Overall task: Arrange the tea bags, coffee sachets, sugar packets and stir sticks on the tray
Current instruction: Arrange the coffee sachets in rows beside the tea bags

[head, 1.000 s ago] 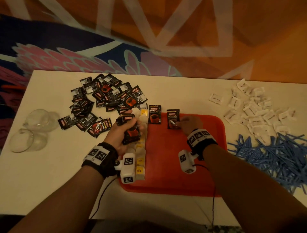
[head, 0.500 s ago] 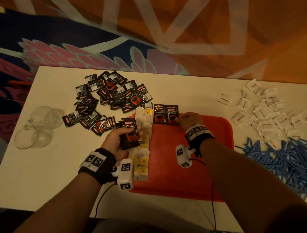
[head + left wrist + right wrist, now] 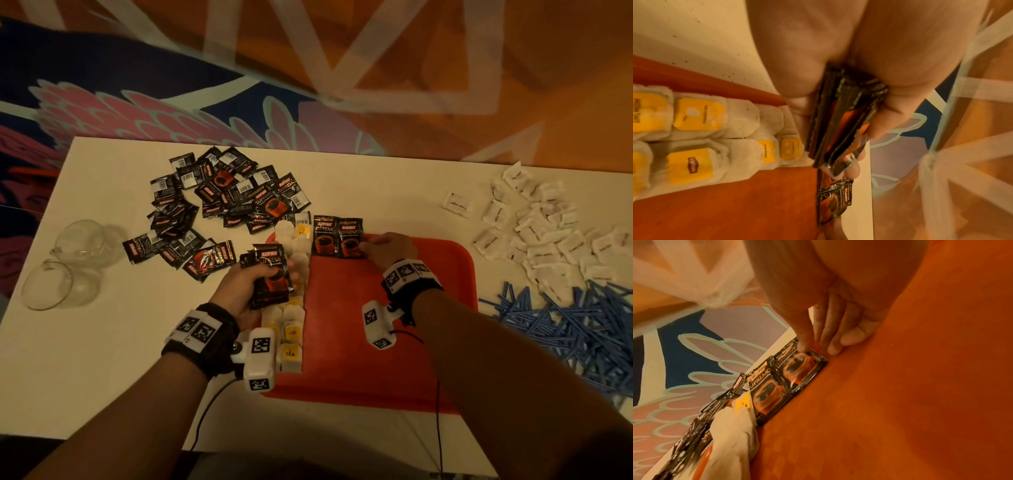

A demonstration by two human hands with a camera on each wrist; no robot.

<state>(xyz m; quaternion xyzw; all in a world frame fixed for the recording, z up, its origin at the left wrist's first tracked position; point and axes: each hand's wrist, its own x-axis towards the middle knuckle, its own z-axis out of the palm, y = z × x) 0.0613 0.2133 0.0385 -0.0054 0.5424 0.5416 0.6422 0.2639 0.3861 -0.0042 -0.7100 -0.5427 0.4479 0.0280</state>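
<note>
While pressing the second Kopiko sachet flat with right fingertips, left hand gripping the sachet stack, calls next for a third alongside.

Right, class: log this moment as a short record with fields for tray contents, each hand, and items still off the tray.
tray: two columns of tea bags along its left edge; two coffee sachets side by side at the far edge
left hand: grips a stack of sachets
right hand: fingers touch the right-hand placed sachet
off tray: sachet pile, sugar packets, blue stir sticks
</note>
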